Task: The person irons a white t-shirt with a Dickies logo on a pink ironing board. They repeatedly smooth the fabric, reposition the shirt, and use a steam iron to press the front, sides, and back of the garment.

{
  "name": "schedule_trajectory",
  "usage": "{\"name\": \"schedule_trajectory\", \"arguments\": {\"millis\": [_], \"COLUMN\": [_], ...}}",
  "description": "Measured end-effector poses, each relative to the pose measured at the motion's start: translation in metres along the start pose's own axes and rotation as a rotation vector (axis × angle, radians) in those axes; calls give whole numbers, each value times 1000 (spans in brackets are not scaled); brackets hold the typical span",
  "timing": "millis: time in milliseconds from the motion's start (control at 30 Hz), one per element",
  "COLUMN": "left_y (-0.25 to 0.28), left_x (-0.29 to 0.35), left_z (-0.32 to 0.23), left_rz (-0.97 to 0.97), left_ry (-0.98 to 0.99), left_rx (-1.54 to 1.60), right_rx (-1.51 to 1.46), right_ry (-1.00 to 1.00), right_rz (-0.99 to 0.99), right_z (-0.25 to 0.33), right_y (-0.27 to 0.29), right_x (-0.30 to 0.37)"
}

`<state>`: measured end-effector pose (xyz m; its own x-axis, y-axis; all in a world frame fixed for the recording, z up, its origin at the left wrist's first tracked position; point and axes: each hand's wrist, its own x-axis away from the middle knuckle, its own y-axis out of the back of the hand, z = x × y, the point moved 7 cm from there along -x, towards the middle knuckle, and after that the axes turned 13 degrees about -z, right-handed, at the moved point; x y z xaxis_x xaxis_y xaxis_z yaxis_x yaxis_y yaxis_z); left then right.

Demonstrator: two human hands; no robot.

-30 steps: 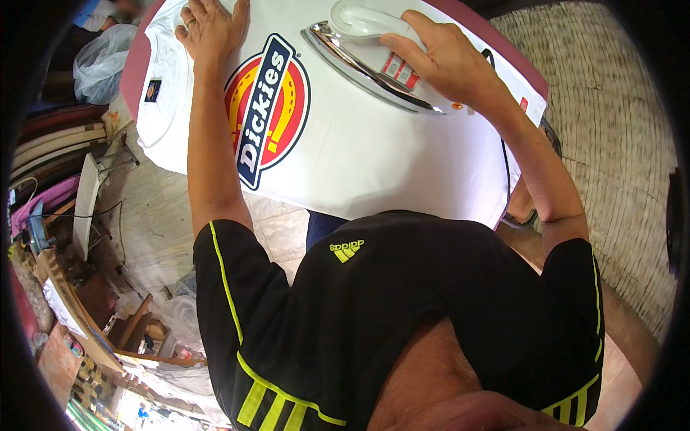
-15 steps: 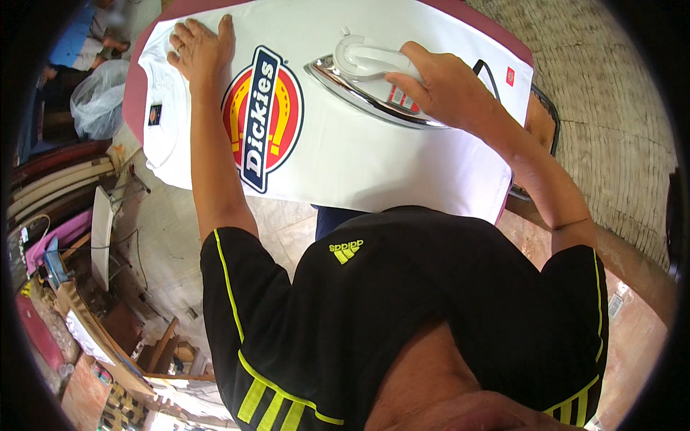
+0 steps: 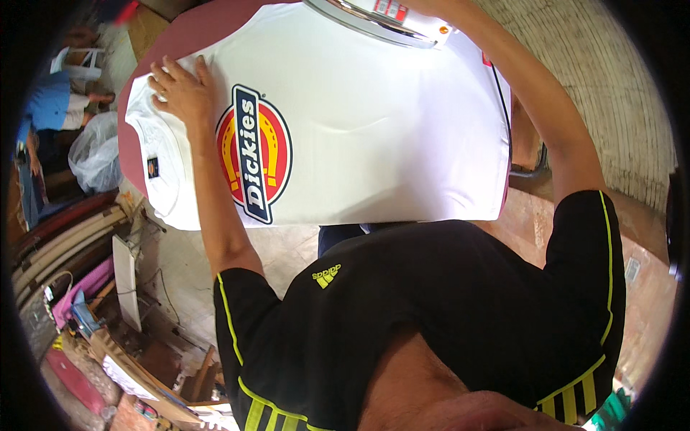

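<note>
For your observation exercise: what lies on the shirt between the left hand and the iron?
In the head view, plain white shirt cloth lies between the left hand and the iron; the round printed emblem sits just below that stretch.

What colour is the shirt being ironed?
White, with a red, yellow and navy badge; the head view shows the T-shirt best.

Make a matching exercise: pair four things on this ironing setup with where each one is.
Things:
1. left hand
2. iron
3. round logo
4. small neck label

Places:
A. at the top edge, on the far side of the white T-shirt
B. inside the collar
C. flat on the shirt near the shoulder
D. on the chest, beside the forearm

Pairs: 1-C, 2-A, 3-D, 4-B
</note>
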<state>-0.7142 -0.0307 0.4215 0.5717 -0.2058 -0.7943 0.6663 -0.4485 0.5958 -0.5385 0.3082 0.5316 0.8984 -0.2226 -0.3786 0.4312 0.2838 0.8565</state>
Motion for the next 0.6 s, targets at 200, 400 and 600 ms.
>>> {"name": "schedule_trajectory", "arguments": {"millis": [200, 400, 600], "left_y": [1, -19, -15], "left_x": [7, 25, 26], "left_z": [-162, -204, -207], "left_rz": [172, 286, 347], "left_ry": [-24, -240, -265], "left_rx": [906, 414, 368], "right_rx": [-25, 109, 287], "right_ry": [-173, -268, -413], "right_rz": [0, -25, -163], "right_z": [5, -9, -38], "right_y": [10, 42, 67], "right_x": [33, 125, 157]}}
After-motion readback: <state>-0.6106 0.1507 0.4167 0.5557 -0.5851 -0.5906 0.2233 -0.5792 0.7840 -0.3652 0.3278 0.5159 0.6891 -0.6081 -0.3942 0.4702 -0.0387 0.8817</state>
